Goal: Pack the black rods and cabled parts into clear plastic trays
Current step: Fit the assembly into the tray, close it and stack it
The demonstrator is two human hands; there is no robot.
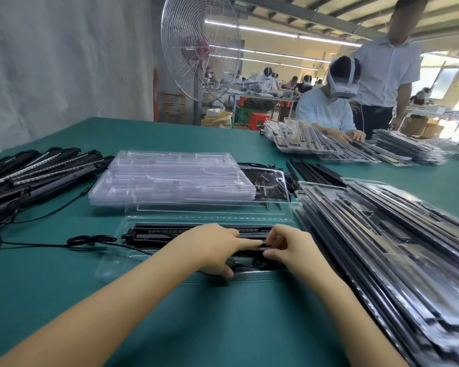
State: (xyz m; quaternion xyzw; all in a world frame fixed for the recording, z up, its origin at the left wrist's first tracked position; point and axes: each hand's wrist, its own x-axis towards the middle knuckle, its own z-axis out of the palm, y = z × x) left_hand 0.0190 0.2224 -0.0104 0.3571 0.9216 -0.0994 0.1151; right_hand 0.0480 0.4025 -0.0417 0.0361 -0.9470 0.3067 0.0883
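A clear plastic tray lies open on the green table in front of me. Black rods lie lengthwise in its far slots. My left hand rests over the tray's middle, its forefinger pressing on a black part and its thumb by a small black plug. My right hand pinches a coiled black cable in the tray's near slot. Another coiled cable trails out over the tray's left end.
A stack of empty clear trays sits behind. Loose black cabled rods are piled at the left, plain black rods at centre right. Filled trays are stacked on my right. Two people and a fan are across the table.
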